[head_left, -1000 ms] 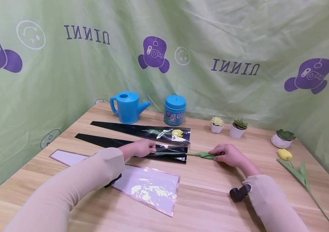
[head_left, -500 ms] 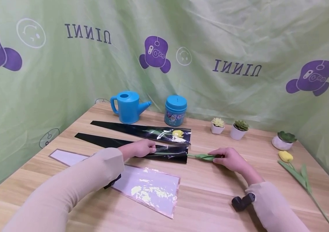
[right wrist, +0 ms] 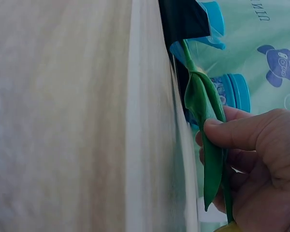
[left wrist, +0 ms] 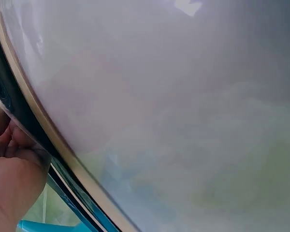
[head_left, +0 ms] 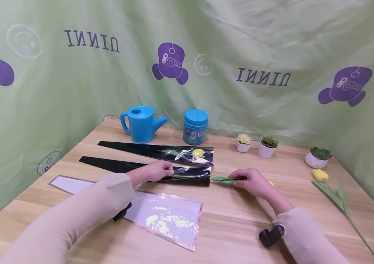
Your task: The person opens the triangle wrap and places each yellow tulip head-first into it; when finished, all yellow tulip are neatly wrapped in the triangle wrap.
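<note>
1. At table (head_left: 236, 223) centre, L hand (head_left: 155, 171) pinches long blk glossy plastic sleeve (head_left: 195, 181).
2. R hand (head_left: 252, 180) pinches grn-leaved yellow tulip (head_left: 223, 179), stem (right wrist: 187, 55) into sleeve.
3. Purple "INNIU" lettering (head_left: 263, 77) on pale-grn fabric backdrop (head_left: 272, 36).

Cream long sleeves on both arms! The left sleeve (head_left: 88, 207) is plain, soft-looking, creased partway along; the right sleeve (head_left: 308, 234) matches. Black kit at each wrist: a dark sliver of the left device (head_left: 122, 211), and a chunky, rounded right device (head_left: 267, 238). Left hand (head_left: 156, 171), right hand (head_left: 252, 180), both bare!
</note>
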{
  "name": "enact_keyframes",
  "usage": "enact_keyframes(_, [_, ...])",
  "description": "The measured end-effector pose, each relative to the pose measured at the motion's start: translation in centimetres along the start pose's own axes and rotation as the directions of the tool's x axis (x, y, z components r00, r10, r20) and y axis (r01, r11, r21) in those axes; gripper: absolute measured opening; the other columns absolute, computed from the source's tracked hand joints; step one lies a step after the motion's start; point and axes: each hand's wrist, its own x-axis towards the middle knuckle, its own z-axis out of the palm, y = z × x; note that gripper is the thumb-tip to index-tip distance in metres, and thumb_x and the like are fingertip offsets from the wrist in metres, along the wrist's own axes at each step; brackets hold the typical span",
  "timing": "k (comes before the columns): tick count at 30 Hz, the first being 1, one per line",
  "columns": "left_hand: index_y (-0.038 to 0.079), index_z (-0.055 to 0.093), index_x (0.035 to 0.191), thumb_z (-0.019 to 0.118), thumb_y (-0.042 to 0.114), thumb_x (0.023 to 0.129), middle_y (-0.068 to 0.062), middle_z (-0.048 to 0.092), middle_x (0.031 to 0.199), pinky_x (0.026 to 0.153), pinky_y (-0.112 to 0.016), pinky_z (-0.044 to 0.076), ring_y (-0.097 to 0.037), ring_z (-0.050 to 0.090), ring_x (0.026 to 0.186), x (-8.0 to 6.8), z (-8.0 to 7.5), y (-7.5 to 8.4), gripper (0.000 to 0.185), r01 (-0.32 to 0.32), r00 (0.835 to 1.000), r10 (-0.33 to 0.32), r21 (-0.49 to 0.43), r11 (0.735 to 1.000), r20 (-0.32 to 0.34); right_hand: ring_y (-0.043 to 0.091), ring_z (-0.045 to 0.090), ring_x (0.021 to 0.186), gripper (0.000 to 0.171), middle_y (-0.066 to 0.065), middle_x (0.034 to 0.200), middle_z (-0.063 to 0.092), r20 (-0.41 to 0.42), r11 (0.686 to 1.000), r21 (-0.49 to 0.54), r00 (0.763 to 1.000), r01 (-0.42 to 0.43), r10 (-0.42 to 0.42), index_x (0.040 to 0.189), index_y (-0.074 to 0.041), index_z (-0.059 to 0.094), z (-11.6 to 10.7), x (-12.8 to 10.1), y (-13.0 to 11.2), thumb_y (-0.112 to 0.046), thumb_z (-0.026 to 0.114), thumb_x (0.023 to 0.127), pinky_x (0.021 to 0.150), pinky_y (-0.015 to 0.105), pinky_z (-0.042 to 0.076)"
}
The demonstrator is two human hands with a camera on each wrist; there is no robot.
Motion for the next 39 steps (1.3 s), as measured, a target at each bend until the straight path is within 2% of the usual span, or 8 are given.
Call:
enact_keyframes(5, [0.009,0.048,0.073,0.054,0.013,0.093,0.000,0.039,0.064,0.061,-0.026,0.034,-0.015,0.041,0.062,-0.4,0.4,-0.2,0.022,-0.065,0.997,0.068,0.075,0.995,-0.042,0.025,0.060,0.098,0.021,0.008,0.100,0.069,-0.002,1.000,0.017,1.000,-0.014,0.014,0.101,-0.009,0.071,0.3,0.1,-0.3,-0.005,0.065,0.082,0.087,0.045,0.045])
enact_keyframes(12, [0.009,0.050,0.075,0.056,0.014,0.092,0.000,0.043,0.065,0.063,-0.027,0.036,-0.015,0.044,0.063,-0.3,0.4,1.0,0.019,-0.102,0.993,0.111,0.159,0.982,-0.046,0.025,0.060,0.096,0.021,0.008,0.100,0.068,-0.021,1.000,-0.012,1.000,-0.016,0.015,0.101,-0.010,0.070,1.0,0.8,-1.7,-0.007,0.066,0.081,0.088,0.047,0.044])
enact_keyframes(18, [0.008,0.050,0.073,0.056,0.013,0.092,0.001,0.042,0.063,0.063,-0.026,0.036,-0.014,0.042,0.061,-0.5,0.6,1.6,0.020,-0.133,0.988,0.145,0.171,0.976,-0.058,0.016,0.059,0.083,0.017,0.004,0.090,0.068,-0.059,0.998,0.045,0.997,-0.043,0.046,0.095,-0.008,0.070,1.9,1.6,-2.8,-0.006,0.069,0.078,0.080,0.037,0.045])
enact_keyframes(23, [0.008,0.051,0.073,0.056,0.013,0.092,0.001,0.043,0.063,0.063,-0.026,0.037,-0.014,0.043,0.061,-0.5,1.0,1.7,0.019,-0.139,0.986,0.153,0.186,0.973,-0.061,0.014,0.057,0.080,0.013,0.003,0.087,0.068,-0.074,0.994,0.093,0.995,-0.054,0.061,0.090,-0.008,0.070,2.8,1.9,-3.2,-0.007,0.071,0.077,0.078,0.034,0.043])
enact_keyframes(29, [0.010,0.049,0.073,0.057,0.014,0.092,0.002,0.044,0.063,0.064,-0.028,0.038,-0.014,0.044,0.063,-0.2,1.3,1.7,0.020,-0.177,0.978,0.198,0.253,0.951,-0.059,0.016,0.059,0.086,0.014,0.006,0.092,0.069,-0.037,0.992,0.122,0.999,-0.012,0.016,0.092,-0.007,0.071,3.8,2.5,-3.8,-0.005,0.070,0.078,0.081,0.034,0.046])
enact_keyframes(33, [0.011,0.050,0.073,0.057,0.013,0.091,0.002,0.045,0.064,0.065,-0.028,0.039,-0.014,0.045,0.064,-0.2,1.4,1.7,0.020,-0.181,0.978,0.201,0.257,0.949,-0.052,0.018,0.060,0.090,0.018,0.008,0.096,0.069,0.004,0.989,0.144,1.000,-0.018,0.017,0.096,-0.006,0.071,4.4,2.7,-4.0,-0.003,0.067,0.079,0.084,0.037,0.047])
enact_keyframes(39, [0.011,0.050,0.073,0.057,0.012,0.091,0.001,0.046,0.065,0.066,-0.029,0.039,-0.014,0.045,0.065,-0.2,1.4,1.6,0.019,-0.178,0.979,0.199,0.270,0.946,-0.050,0.017,0.060,0.089,0.019,0.008,0.095,0.069,-0.005,0.990,0.139,0.999,-0.032,0.033,0.097,-0.005,0.071,4.8,3.0,-4.1,0.000,0.068,0.078,0.085,0.038,0.047])
